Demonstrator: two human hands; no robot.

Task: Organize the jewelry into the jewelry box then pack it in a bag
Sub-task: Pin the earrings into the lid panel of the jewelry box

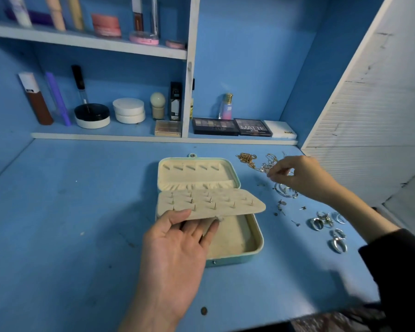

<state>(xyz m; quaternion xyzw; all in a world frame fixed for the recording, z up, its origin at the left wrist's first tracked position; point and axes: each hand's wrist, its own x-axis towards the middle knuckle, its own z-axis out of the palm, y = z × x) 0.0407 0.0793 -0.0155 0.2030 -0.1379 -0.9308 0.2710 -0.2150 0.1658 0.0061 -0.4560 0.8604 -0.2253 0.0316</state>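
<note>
A mint-green jewelry box (255, 248) lies open on the blue desk, beige lining showing. My left hand (175, 255) holds up its beige earring flap (211, 203), thumb on top and fingers underneath; several earring posts stick out of the flap. My right hand (300, 176) hovers over the tangled gold and silver chains (254, 160) to the right of the box, thumb and fingers pinched together at the chains. Silver hoops (286, 191) lie under that hand. Small stud earrings (282, 207) and several silver rings (326, 224) are spread nearer the desk's right edge.
Shelves behind the desk (70, 212) hold cosmetics: jars (129, 110), tubes, bottles, and eyeshadow palettes (230, 127). A white slatted panel (369, 104) stands at the right. A small brown coin-like spot (203, 311) lies near the front edge.
</note>
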